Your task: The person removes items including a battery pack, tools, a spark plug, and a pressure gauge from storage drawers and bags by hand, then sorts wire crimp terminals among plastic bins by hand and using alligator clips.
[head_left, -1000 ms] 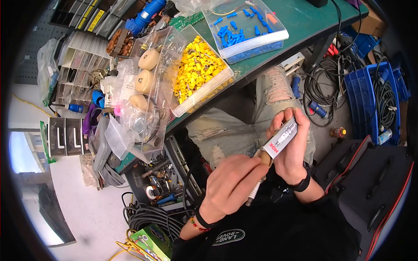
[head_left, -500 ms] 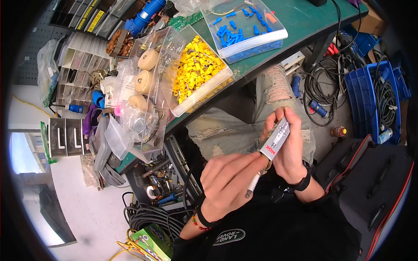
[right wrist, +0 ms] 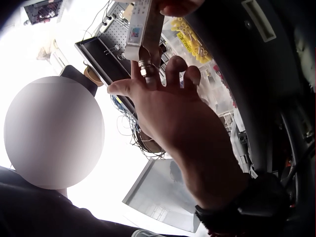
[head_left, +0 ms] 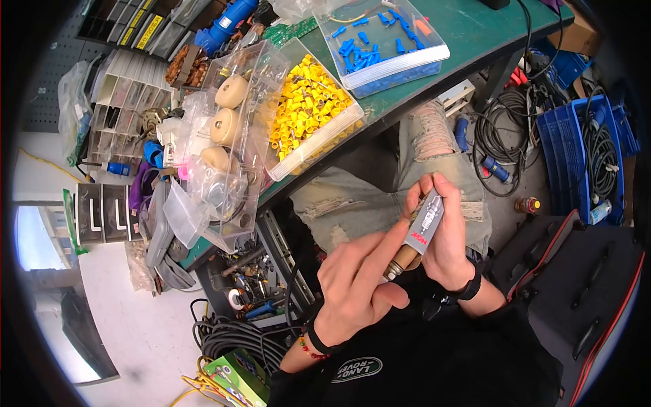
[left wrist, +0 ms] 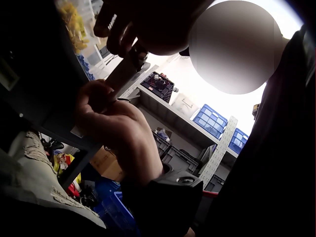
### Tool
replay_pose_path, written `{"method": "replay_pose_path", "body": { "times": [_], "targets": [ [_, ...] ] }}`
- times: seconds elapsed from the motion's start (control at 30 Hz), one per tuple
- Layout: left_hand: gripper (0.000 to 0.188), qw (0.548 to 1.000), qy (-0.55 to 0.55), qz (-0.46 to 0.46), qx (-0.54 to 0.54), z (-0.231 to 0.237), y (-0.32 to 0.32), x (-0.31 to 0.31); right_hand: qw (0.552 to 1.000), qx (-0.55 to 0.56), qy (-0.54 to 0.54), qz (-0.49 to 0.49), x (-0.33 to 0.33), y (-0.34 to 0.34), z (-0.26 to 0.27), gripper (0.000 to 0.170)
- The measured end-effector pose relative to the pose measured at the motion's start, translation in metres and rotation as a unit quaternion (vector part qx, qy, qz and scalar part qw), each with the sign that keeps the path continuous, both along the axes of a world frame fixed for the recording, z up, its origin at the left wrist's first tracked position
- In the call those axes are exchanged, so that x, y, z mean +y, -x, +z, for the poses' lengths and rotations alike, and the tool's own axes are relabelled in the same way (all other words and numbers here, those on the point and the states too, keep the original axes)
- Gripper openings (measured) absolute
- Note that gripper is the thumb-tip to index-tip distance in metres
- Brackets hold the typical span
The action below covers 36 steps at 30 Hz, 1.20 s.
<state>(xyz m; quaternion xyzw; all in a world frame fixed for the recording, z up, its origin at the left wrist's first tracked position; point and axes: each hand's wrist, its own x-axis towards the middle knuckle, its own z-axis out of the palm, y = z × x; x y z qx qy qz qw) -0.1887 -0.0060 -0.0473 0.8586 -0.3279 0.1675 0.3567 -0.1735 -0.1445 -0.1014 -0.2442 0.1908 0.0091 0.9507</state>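
Observation:
My right hand [head_left: 444, 244] grips a grey NGK box [head_left: 422, 227], tilted over my lap, with thumb and fingers on opposite sides. A brown cardboard sleeve [head_left: 407, 255] sticks out of its lower end. Inside the sleeve sits a spark plug [head_left: 393, 270], only its metal tip showing. My left hand [head_left: 359, 278] lies against the box with straight fingers, thumb held away from the plug. In the right wrist view the left hand [right wrist: 173, 113] is spread behind the plug [right wrist: 144, 68]. The left wrist view shows the right hand [left wrist: 123, 128] around the box [left wrist: 121, 76].
A green workbench [head_left: 468, 41] carries a tub of yellow terminals [head_left: 308, 108] and a tub of blue terminals [head_left: 366, 57]. Below it an open tool drawer [head_left: 254, 285] stands at left. A blue crate [head_left: 566, 156] and cables [head_left: 505, 115] are on the floor at right.
The spark plug, whose white ribbed body hung below the left hand, now sits in the sleeve at the box's end. The left thumb has come off it and the fingers have straightened along the box.

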Motion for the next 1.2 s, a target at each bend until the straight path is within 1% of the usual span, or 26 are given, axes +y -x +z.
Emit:
{"method": "replay_pose_path", "body": {
  "times": [0.07,0.1,0.13,0.17,0.2,0.23,0.3,0.33,0.4,0.43,0.5,0.53,0.6,0.67,0.83,0.9,0.93,1.0,1.1,1.17,1.2],
  "targets": [
    [0.073,0.998,-0.01,0.042,0.041,0.007,0.002,-0.001,1.0,0.0,0.019,0.002,0.003,0.001,-0.002,0.03],
    [0.073,0.998,-0.01,0.043,0.041,0.006,0.0,0.0,0.999,-0.02,0.034,0.011,0.005,0.003,-0.003,0.03],
    [0.079,0.998,-0.027,0.048,0.043,0.003,-0.002,-0.001,0.998,-0.04,0.049,0.019,0.007,0.004,-0.003,0.029],
    [0.086,0.997,-0.044,0.052,0.045,0.001,-0.004,-0.001,0.998,-0.041,0.049,0.019,0.009,0.005,-0.002,0.029],
    [0.091,0.996,-0.042,0.045,0.071,0.001,-0.003,0.001,0.999,-0.026,0.027,0.032,0.011,0.005,-0.001,0.029],
    [0.091,0.996,-0.042,0.044,0.071,0.001,-0.003,0.002,0.999,-0.012,0.005,0.045,0.012,0.006,0.0,0.029],
    [0.077,0.992,0.046,0.013,0.117,0.005,-0.003,0.002,0.999,0.01,-0.015,0.048,0.01,0.004,0.0,0.029],
    [0.077,0.992,0.046,0.012,0.117,0.008,-0.004,0.003,0.998,0.018,-0.035,0.058,0.008,0.003,-0.002,0.029],
    [0.054,0.987,0.077,-0.028,0.14,0.012,-0.007,0.006,0.996,0.026,-0.055,0.069,0.007,0.002,-0.002,0.028],
    [0.054,0.987,0.077,-0.028,0.139,0.012,-0.007,0.007,0.995,0.029,-0.067,0.074,0.007,0.002,0.0,0.029],
    [0.041,0.981,0.052,-0.057,0.176,0.012,-0.008,0.008,0.993,0.033,-0.078,0.079,0.007,0.002,0.0,0.029],
    [0.041,0.981,0.052,-0.057,0.176,0.012,-0.008,0.008,0.992,0.036,-0.088,0.085,0.007,0.002,-0.001,0.028],
    [0.039,0.974,0.074,-0.046,0.21,0.013,-0.005,0.007,0.99,0.04,-0.097,0.091,0.006,0.002,-0.004,0.027],
    [0.041,0.972,0.082,-0.046,0.214,0.011,-0.005,0.008,0.984,0.042,-0.121,0.119,0.005,0.002,-0.005,0.026],
    [0.043,0.967,0.113,-0.049,0.225,0.012,-0.005,0.006,0.983,0.053,-0.117,0.129,0.007,0.003,-0.005,0.025],
    [0.043,0.968,0.097,-0.074,0.218,0.019,-0.006,0.005,0.983,0.057,-0.117,0.127,0.007,0.003,-0.004,0.025],
    [0.043,0.968,0.097,-0.074,0.218,0.019,-0.007,0.005,0.984,0.04,-0.115,0.132,0.007,0.003,-0.005,0.024],
    [0.047,0.964,0.099,-0.111,0.219,0.018,-0.009,0.006,0.984,0.022,-0.113,0.138,0.007,0.003,-0.004,0.023],
    [0.045,0.966,0.102,-0.1,0.215,0.011,-0.008,0.006,0.988,0.005,-0.084,0.13,0.008,0.003,-0.002,0.022],
    [0.043,0.969,0.102,-0.092,0.206,0.009,-0.008,0.005,0.994,-0.028,-0.032,0.098,0.009,0.003,-0.003,0.022],
    [0.042,0.972,0.101,-0.085,0.197,0.007,-0.007,0.004,0.994,-0.027,-0.032,0.098,0.01,0.004,-0.003,0.022]
  ]
}}
